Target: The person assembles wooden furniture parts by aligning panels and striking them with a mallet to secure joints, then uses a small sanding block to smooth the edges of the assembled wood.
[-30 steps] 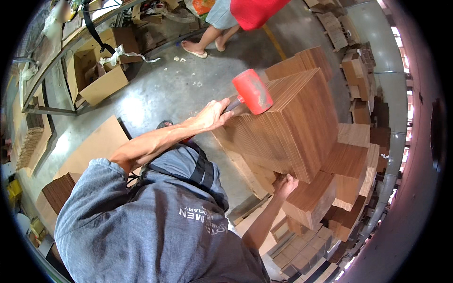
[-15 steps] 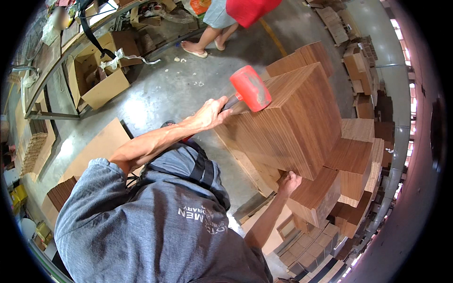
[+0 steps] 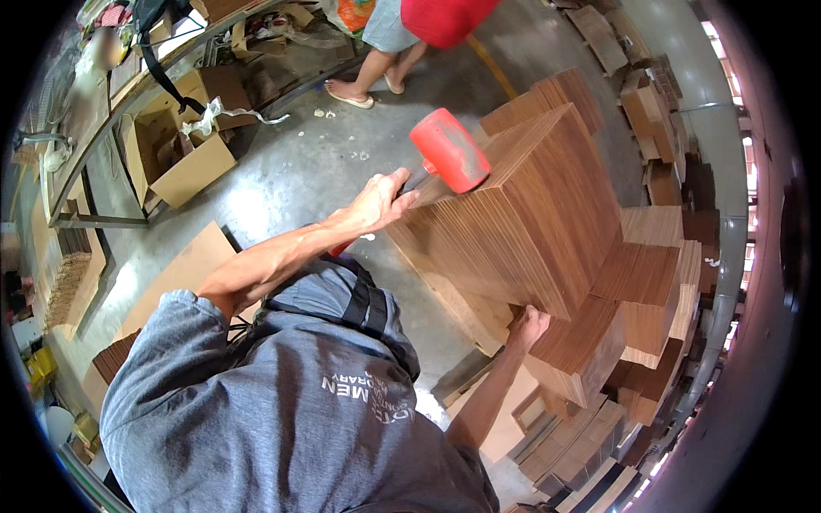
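In my left hand [image 3: 386, 202] is a rubber mallet [image 3: 450, 152] with a red, grey-scuffed head and a dark handle. Its head lies over the upper left edge of a tall stack of brown wood-grain boards [image 3: 556, 214]; whether it touches them I cannot tell. At the stack's lower near corner, my right hand [image 3: 530, 327] is closed against the boards, beside a dark gap. What its fingers hold, if anything, is hidden.
More wood-grain board stacks [image 3: 573, 355] stand right of my right hand. An open cardboard box [image 3: 192, 171] sits at the far left under a metal-framed table [image 3: 98, 221]. Another person's legs [image 3: 376, 73] stand beyond the stack. Flat cardboard [image 3: 175, 274] lies at my left.
The view has tilted slightly, so the boards sit a little higher in it. The mallet stays over the same edge and my right hand stays at the lower corner.
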Tool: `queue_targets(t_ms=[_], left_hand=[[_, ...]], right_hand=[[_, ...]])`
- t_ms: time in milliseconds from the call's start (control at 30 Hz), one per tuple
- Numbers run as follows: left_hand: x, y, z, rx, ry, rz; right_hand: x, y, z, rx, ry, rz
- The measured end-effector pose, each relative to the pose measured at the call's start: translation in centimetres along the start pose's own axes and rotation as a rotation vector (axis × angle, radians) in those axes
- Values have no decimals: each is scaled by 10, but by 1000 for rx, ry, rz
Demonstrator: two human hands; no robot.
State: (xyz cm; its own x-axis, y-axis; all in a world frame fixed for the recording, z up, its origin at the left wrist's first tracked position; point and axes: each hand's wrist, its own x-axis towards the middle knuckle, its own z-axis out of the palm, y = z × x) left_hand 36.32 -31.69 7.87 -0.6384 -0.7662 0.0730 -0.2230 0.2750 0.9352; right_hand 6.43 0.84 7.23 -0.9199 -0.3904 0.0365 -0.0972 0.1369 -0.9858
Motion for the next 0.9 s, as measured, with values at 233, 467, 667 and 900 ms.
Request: queue_targets(t_ms=[233, 467, 667, 900], left_hand=[[1, -3, 2, 15, -30, -28], [-1, -17, 6, -6, 2, -73], [-1, -43, 4, 93, -58, -120], [-7, -63, 6, 147, -118, -122]], right_hand=[[-1, 4, -4, -79, 0, -85], [-8, -14, 8, -242, 16, -64], [-3, 3, 12, -177, 92, -157], [-12, 26, 2, -153, 178, -38]])
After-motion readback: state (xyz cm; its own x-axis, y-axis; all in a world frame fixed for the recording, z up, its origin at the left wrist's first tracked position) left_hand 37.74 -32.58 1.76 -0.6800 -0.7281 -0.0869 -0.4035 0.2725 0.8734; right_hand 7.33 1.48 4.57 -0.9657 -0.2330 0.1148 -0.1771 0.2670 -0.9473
